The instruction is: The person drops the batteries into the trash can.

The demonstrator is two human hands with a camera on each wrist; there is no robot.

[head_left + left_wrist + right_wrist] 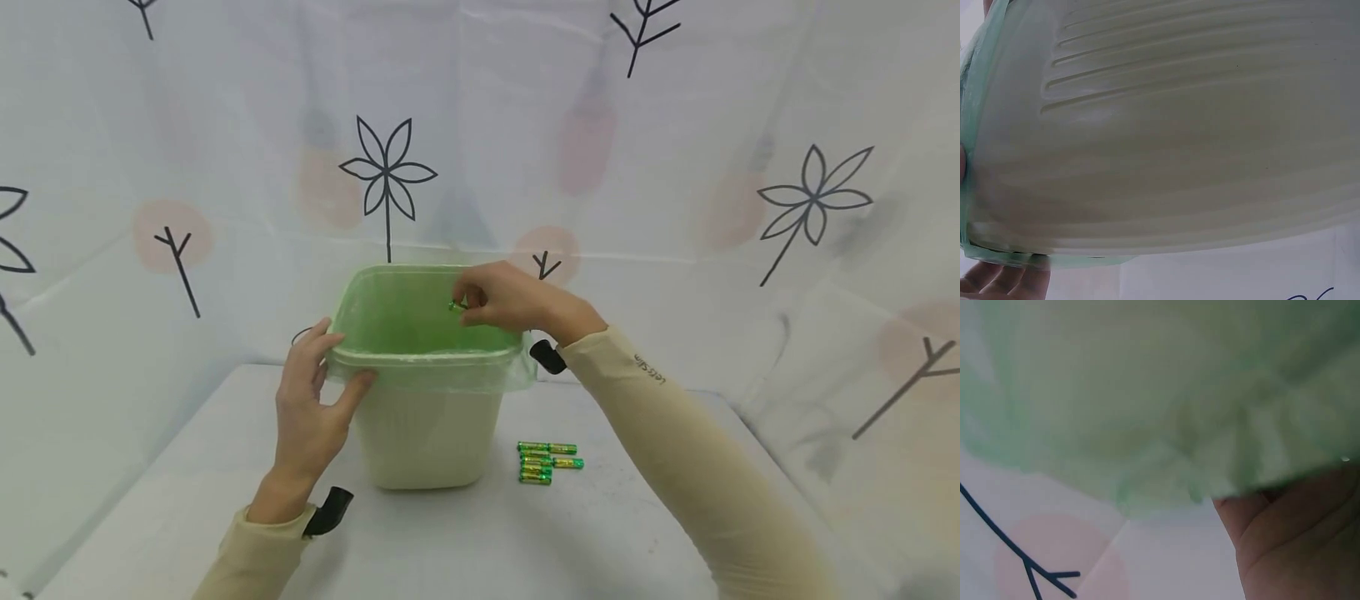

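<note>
A cream trash bin (431, 433) stands on the table, lined with a thin green plastic bag (390, 321) folded over its rim. My left hand (311, 400) grips the bin's left corner, fingers over the lined rim and thumb against the front. In the left wrist view the ribbed side of the bin (1179, 137) fills most of the picture. Over the bin's mouth, my right hand (502, 296) pinches a small green battery (456, 306) between thumb and fingers. The right wrist view shows part of that hand (1304, 540) behind the green bag; the battery is hidden there.
Several green and yellow batteries (536, 470) lie in short rows on the white table (585, 542), right of the bin. Behind stands a white cloth backdrop (480, 108) printed with flowers and twigs. A black strap piece (327, 511) sits at the left wrist.
</note>
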